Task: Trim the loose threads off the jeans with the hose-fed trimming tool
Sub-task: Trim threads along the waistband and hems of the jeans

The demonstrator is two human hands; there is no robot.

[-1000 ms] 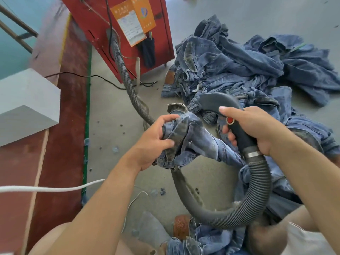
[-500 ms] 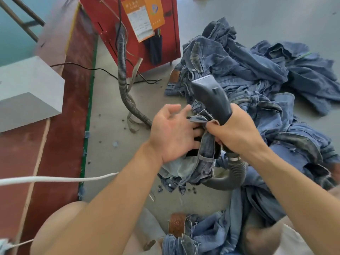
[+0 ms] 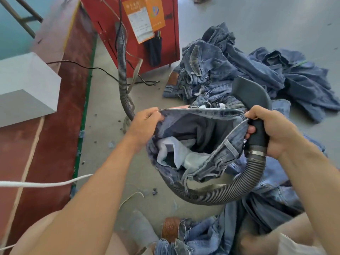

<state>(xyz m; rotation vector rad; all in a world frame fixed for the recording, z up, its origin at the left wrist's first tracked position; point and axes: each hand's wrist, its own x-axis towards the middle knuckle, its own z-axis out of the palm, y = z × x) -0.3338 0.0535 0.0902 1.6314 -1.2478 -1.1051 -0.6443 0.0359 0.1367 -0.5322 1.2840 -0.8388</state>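
Waistband of the jeans (image 3: pixel 198 144) stretched open between both hands, above the floor in the near centre; step in hand: exposing the inside for inspection. The left hand (image 3: pixel 145 124) pinches the left edge of the band, fingers curled. The right hand (image 3: pixel 274 129) is wrapped around the trimming tool (image 3: pixel 252 100) handle and apparently also traps the right edge of the band, though that contact is partly hidden. Next move, as a judgement: swing the tool's head, now pointing far, down onto the seams. The hose (image 3: pixel 230 190) loops beneath.
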